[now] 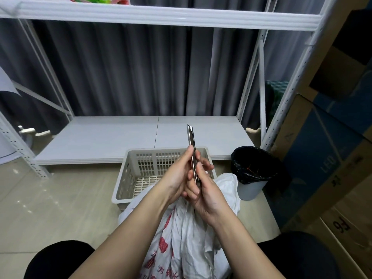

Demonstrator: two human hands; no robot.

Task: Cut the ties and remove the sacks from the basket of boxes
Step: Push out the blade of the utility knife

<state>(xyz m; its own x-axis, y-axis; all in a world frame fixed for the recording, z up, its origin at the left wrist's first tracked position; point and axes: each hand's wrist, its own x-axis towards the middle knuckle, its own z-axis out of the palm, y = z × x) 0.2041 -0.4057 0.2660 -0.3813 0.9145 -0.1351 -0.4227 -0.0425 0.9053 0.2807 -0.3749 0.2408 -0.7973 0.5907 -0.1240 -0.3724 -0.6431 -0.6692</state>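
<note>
A slim metal utility knife (pixel 191 141) stands upright in front of me, with a short blade tip showing at its top. My left hand (pixel 179 176) and my right hand (pixel 205 188) both grip its lower half, thumbs along the body. Below my forearms lies a crumpled white sack (pixel 187 232) with red print, between my knees. Behind it on the floor sits a beige slotted plastic basket (pixel 128 178); the part of its inside that shows holds nothing, and my hands hide the rest.
A bin lined with a black bag (pixel 253 168) stands right of the basket. Stacked cardboard boxes (pixel 330 158) fill the right side. A white metal shelving rack (pixel 141 133) with a low grey shelf stands ahead, grey curtains behind. Tiled floor lies to the left.
</note>
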